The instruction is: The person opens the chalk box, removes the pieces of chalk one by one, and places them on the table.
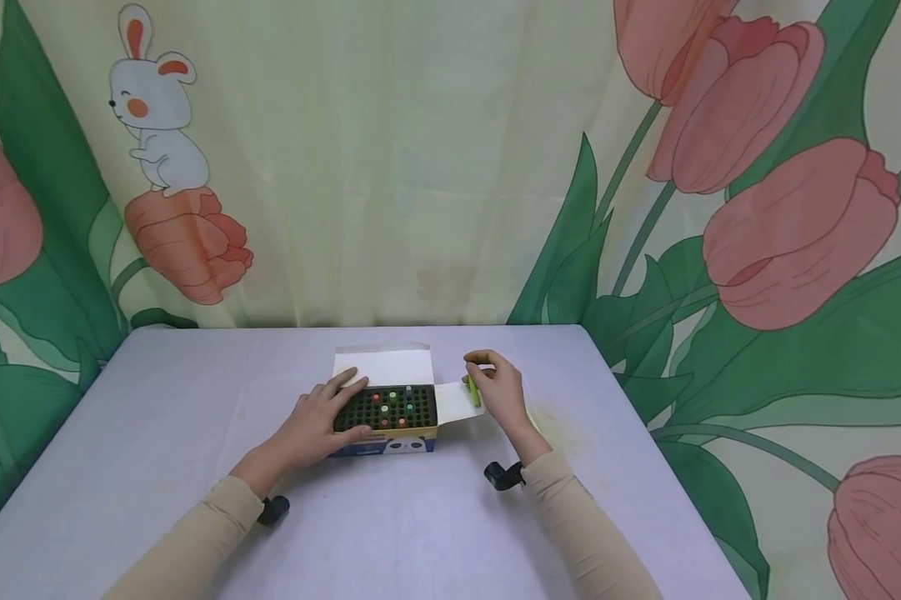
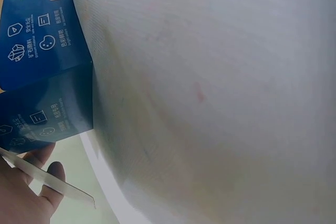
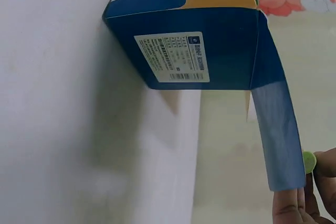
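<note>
A chalk box stands with its lid raised; its dark holder has rows of holes, several with coloured chalk ends showing. My left hand rests over the box's left end, fingers spread, thumb near the front edge. In the left wrist view part of this hand shows beside the left flap. My right hand pinches a green chalk stick over the right flap. The right wrist view shows the stick's round end between fingers and thumb, close beside the flap.
The box's white lid stands up at the back. A white cloth covers the table, whose back edge meets a curtain printed with tulips and a rabbit. Small dark cameras sit on both wrists.
</note>
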The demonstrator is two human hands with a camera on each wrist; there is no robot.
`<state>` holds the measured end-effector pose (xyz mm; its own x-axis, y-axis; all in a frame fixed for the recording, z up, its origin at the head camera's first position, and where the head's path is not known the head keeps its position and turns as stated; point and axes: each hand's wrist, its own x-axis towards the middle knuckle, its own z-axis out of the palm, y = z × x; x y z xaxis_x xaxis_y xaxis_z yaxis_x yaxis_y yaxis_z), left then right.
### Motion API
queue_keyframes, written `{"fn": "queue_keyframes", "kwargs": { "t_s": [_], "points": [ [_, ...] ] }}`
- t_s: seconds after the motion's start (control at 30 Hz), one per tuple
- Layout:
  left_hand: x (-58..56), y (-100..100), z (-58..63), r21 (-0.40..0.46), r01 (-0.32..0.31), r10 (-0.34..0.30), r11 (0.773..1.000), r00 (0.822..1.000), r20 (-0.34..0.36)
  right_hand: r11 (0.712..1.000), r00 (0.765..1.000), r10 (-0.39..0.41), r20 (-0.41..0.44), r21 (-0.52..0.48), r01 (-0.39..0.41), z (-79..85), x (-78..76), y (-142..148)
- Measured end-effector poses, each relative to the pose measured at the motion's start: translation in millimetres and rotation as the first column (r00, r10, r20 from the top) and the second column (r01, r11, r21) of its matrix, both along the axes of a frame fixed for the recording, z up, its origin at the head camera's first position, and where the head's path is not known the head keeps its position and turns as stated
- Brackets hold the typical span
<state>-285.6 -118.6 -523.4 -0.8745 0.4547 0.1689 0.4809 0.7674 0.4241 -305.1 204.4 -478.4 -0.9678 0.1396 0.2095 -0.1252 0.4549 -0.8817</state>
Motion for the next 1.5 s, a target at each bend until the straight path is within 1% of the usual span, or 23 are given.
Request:
{"fn": "queue_keyframes", "kwargs": {
  "t_s": [0.23, 0.33, 0.47, 0.6, 0.73, 0.87, 1.0, 1.1, 1.23, 1.33, 1.5],
  "points": [
    [-2.0, -1.8, 0.8, 0.003, 0.000, 0.000, 1.000, 1.000, -0.005, 0.999, 0.999, -0.041, 0.027, -0.006, 0.041, -6.0, -6.4, 8.5],
    [-1.8, -1.6, 0.5, 0.003, 0.003, -0.003, 1.000, 1.000, -0.007, 0.998, 0.998, -0.037, 0.049, -0.046, 0.040, -8.0, -6.9, 11.3],
    [-0.8, -1.4, 0.4, 0.004, 0.005, -0.005, 1.000, 1.000, 0.003, 0.997, 0.997, -0.034, 0.066, -0.070, 0.039, -11.5, -8.3, 16.1],
    [-1.3, -1.1, 1.6, 0.009, 0.007, -0.007, 1.000, 1.000, -0.003, 0.997, 0.997, -0.037, 0.070, -0.072, 0.042, -13.1, -10.6, 21.9],
    [-2.6, -1.0, 2.4, 0.009, 0.003, -0.003, 1.000, 1.000, -0.027, 0.996, 0.997, -0.034, 0.066, -0.075, 0.038, -14.8, -11.8, 27.1],
    [-1.8, -1.5, 1.3, 0.006, 0.007, -0.007, 1.000, 1.000, -0.027, 0.997, 0.995, -0.040, 0.086, -0.066, 0.046, -22.4, -9.9, 31.8],
    [-0.1, -2.6, 0.2, 0.008, 0.014, -0.014, 1.000, 1.000, -0.019, 0.999, 0.992, -0.034, 0.125, -0.021, 0.037, -31.9, -6.9, 34.7],
    [0.8, -2.9, -1.0, 0.004, 0.012, -0.012, 1.000, 1.000, -0.013, 0.999, 0.989, -0.029, 0.145, 0.036, 0.024, -39.1, -5.2, 35.3],
    [-0.3, -2.7, -0.1, 0.002, 0.011, -0.011, 1.000, 1.000, -0.010, 0.993, 0.983, -0.048, 0.177, 0.112, 0.028, -43.1, -4.2, 35.1],
    [0.0, -2.8, 1.3, 0.005, 0.013, -0.013, 1.000, 1.000, -0.018, 0.990, 0.978, -0.053, 0.204, 0.139, 0.025, -45.9, -3.3, 35.0],
    [3.4, -2.5, 2.0, 0.012, 0.017, -0.017, 1.000, 1.000, -0.013, 0.984, 0.974, -0.046, 0.222, 0.176, 0.006, -54.9, 0.6, 39.3]
  ]
}}
